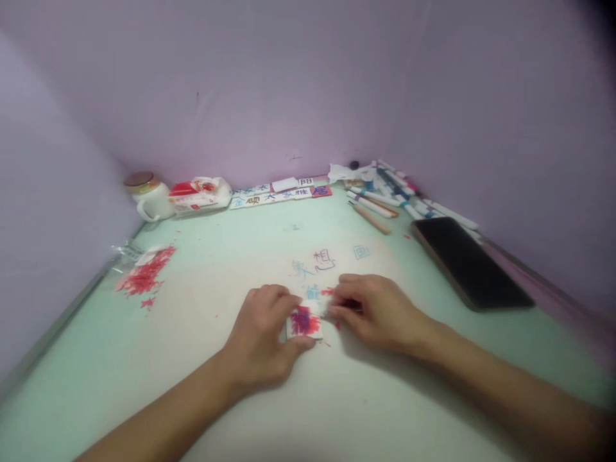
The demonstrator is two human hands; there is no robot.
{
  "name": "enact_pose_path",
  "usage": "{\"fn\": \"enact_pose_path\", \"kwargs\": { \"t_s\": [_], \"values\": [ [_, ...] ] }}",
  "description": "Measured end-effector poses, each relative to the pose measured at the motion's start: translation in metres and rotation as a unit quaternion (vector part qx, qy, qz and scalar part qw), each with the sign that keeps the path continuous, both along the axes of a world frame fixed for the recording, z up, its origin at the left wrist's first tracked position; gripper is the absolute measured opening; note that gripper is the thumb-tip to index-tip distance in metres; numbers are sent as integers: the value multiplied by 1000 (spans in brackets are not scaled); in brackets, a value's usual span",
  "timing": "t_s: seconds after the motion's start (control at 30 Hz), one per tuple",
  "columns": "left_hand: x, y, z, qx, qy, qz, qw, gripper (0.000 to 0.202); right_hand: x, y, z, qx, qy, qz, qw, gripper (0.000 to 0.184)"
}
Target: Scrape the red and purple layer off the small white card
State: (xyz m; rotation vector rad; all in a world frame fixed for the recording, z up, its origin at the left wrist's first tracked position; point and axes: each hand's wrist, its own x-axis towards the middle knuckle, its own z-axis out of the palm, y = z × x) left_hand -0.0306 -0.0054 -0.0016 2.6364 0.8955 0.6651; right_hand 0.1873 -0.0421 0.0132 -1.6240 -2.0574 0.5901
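A small white square block [315,332], its top coloured red with a purple patch in the middle, lies on the pale green table. My left hand [264,333] grips it between thumb and fingers at the far and near edges. Just right of the block is my right hand [368,311], its fingers closed in a pinch. A thin tip seems to reach from those fingers toward the block's right edge, but blur and the fingers hide what it belongs to. Small red bits lie around the block. Characters in blue and purple [323,259] are written on the table beyond it.
A black phone [471,263] lies at right. Behind it are several markers [380,199] and a wooden-handled tool [370,218]. Along the wall stand lettered tiles [269,197], a red-and-white packet [199,196] and a lidded mug [154,199]. Red shavings [147,273] are heaped at left.
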Motion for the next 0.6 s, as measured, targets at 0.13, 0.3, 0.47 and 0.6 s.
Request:
{"fn": "enact_pose_path", "kwargs": {
  "t_s": [0.13, 0.3, 0.47, 0.6],
  "values": [
    [0, 1, 0, -3, 0, -2, 1000, 33, 2, -1, 3, -17, 13, 12, 1000, 14],
    [-1, 2, 1, -9, 1, -8, 1000, 33, 2, -1, 4, -32, 47, -14, 998, 11],
    [-1, 1, 1, -5, 1, -3, 1000, 33, -3, -4, 1, -22, 13, -57, 998, 11],
    [-1, 2, 1, -9, 1, -5, 1000, 32, -7, -8, 3, -16, -10, -43, 999, 12]
  ]
}}
